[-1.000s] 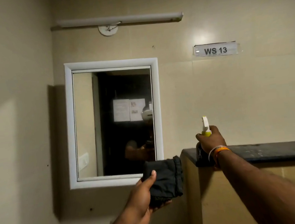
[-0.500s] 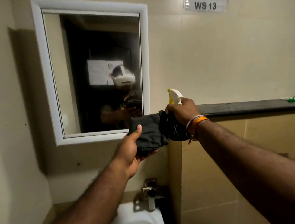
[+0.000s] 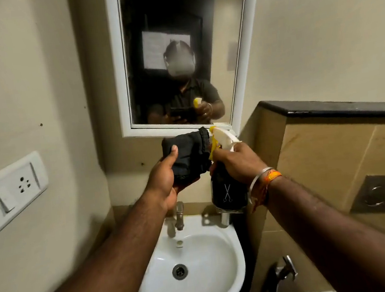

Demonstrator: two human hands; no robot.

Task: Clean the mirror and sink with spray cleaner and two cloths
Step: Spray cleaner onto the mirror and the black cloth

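the left hand (image 3: 164,180) grips a folded black cloth (image 3: 188,156), thumb pressed on its front and fingers curled behind, just below the white-framed mirror (image 3: 240,68). the right hand (image 3: 239,162) wraps its fingers around the neck of a dark spray bottle (image 3: 227,189), its white and yellow nozzle touching the cloth, above the white sink (image 3: 233,256) and tap (image 3: 179,215).

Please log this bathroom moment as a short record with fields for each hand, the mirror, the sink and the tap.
left hand: grips a folded dark cloth, thumb on top
right hand: holds a dark spray bottle by the neck, nozzle facing the cloth
mirror: white frame, on the wall above the sink
sink: white basin, nothing in it, drain open
tap: chrome, no water running
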